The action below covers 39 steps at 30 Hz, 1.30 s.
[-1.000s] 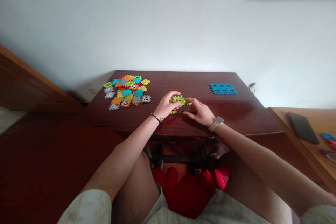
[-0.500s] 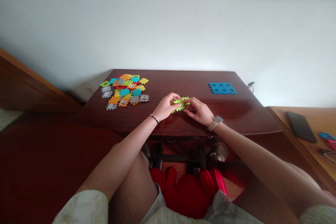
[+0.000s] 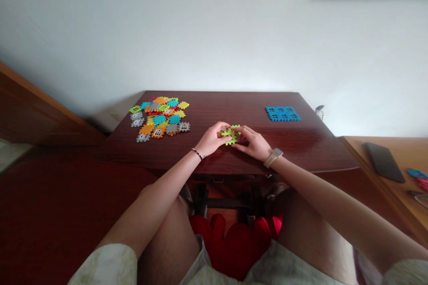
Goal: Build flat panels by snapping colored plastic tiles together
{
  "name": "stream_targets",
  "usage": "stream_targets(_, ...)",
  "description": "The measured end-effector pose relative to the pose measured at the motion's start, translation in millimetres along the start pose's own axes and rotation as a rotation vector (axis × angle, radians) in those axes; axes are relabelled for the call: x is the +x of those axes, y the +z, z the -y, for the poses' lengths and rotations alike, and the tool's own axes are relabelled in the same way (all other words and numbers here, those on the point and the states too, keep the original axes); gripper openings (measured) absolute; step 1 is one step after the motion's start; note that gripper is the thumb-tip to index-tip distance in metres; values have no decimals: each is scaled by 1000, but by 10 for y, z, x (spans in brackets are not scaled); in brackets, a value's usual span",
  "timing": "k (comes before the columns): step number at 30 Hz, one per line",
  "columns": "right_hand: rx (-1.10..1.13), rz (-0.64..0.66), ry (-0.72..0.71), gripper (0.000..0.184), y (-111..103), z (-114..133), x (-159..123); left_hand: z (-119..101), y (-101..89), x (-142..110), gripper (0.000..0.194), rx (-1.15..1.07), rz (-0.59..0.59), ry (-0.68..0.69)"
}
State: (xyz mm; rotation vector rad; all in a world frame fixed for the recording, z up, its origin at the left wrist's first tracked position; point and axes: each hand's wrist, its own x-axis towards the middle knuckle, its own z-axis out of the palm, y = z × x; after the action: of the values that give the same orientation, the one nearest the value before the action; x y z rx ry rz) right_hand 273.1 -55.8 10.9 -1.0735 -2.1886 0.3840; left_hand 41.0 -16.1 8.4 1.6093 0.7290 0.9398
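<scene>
Both my hands meet over the front middle of a dark wooden table (image 3: 301,142). My left hand (image 3: 211,139) and my right hand (image 3: 253,142) are closed on a cluster of lime green interlocking tiles (image 3: 230,134), held between the fingertips just above the tabletop. A bracelet circles my left wrist and a watch sits on my right. A heap of loose coloured tiles (image 3: 159,117), orange, teal, yellow, grey and red, lies at the back left of the table. A flat blue panel of joined tiles (image 3: 282,113) lies at the back right.
A white wall rises behind the table. A lighter wooden surface (image 3: 401,173) to the right carries a dark flat device (image 3: 383,161) and small coloured items. Red slippers (image 3: 234,240) rest on the floor under the table, between my knees.
The green tiles have been gathered closer between both hands; the piece lying on the table near my left hand is now up in the cluster. Hands have shifted slightly nearer together.
</scene>
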Motion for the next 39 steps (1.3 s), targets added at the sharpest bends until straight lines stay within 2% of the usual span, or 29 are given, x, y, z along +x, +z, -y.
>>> stream_targets(5, -8, -6, 7, 50, 20, -40, 0, -46, -61, 4, 38, 180, -2, 28)
stream_targets(10, -23, -10, 28, 48, 32, -63, 5, -126, -343, -12, 37, 510, -47, 151)
stream_targets(13, -34, -5, 32, 47, 31, -61, 8, -103, -535, -45, 53, 660, 7, 209)
stream_targets(17, -39, 0, 41, 46, 35, -65, 7, 32, -663, -73, 78, 707, 106, 150)
stream_targets(22, -41, 18, 47, 46, 59, -90, 6, 152, -659, -53, 80, 698, 146, 128)
stream_targets(32, -158, -22, -26, 45, 49, -132, 17, 97, -560, -42, 73, 738, 176, 165)
stream_targets(34, -155, -22, -18, 45, 53, -148, 15, 103, -550, -35, 67, 729, 160, 163)
stream_targets(39, -150, -17, -5, 43, 70, -184, 4, 115, -505, -14, 38, 693, 122, 195)
